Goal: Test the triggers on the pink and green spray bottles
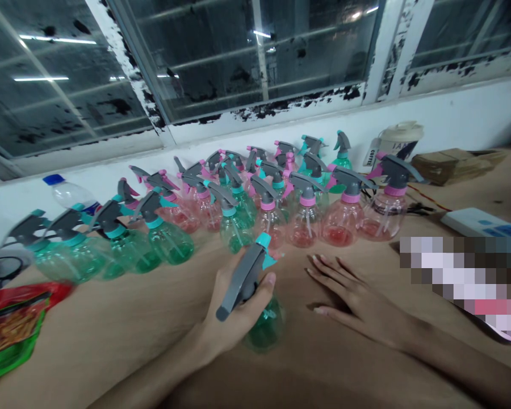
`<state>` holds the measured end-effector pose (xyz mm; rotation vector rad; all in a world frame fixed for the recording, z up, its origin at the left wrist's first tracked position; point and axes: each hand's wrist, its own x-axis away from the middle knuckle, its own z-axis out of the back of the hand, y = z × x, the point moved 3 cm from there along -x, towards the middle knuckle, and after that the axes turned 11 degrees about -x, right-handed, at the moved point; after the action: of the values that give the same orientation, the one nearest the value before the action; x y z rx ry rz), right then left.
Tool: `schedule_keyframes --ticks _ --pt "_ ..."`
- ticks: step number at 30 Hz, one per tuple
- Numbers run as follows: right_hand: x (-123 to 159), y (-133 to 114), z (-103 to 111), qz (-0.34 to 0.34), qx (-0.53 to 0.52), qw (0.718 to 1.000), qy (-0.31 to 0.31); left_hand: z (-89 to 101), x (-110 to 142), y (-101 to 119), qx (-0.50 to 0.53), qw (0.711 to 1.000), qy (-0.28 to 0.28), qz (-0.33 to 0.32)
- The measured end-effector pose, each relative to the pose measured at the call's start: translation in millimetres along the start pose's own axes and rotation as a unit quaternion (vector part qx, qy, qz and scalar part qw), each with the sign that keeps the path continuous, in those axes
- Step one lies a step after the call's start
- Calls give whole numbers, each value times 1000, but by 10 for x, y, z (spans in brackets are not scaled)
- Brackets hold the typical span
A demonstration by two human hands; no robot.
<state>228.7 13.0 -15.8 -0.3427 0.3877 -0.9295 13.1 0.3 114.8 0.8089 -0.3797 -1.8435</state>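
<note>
My left hand point(234, 307) is wrapped round the neck of a green spray bottle point(264, 332) with a grey and teal trigger head. The bottle is near the front middle of the table, its nozzle pointing away from me. My right hand point(353, 298) lies palm down on the table to the right of it, fingers stretched and apart, holding nothing. Just beyond my hands stand rows of similar bottles, among them a pink spray bottle point(338, 227) with a pink collar and a green spray bottle point(170, 244) with a teal collar.
A red and green snack packet point(15, 324) lies at left on the wooden table point(123, 329). Behind the rows are a water bottle point(70, 193) and a lidded cup point(398, 139). Folded brown cardboard point(447, 165), cables and a white box point(485, 224) are at right, beneath the windows.
</note>
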Motion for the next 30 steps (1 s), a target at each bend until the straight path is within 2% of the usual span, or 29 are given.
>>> schedule_keyframes --ticks 10,15,23,30 --pt "3 -16 12 3 -8 1000 8 -17 34 -91 -18 999 -44 -23" --pt "4 -11 5 1 3 1000 5 -20 43 -133 -7 999 -34 -10" --pt "0 -13 15 2 -20 1000 15 -36 9 -92 142 989 5 -31" --pt "11 -12 16 9 -18 1000 21 67 97 -155 106 994 3 -18"
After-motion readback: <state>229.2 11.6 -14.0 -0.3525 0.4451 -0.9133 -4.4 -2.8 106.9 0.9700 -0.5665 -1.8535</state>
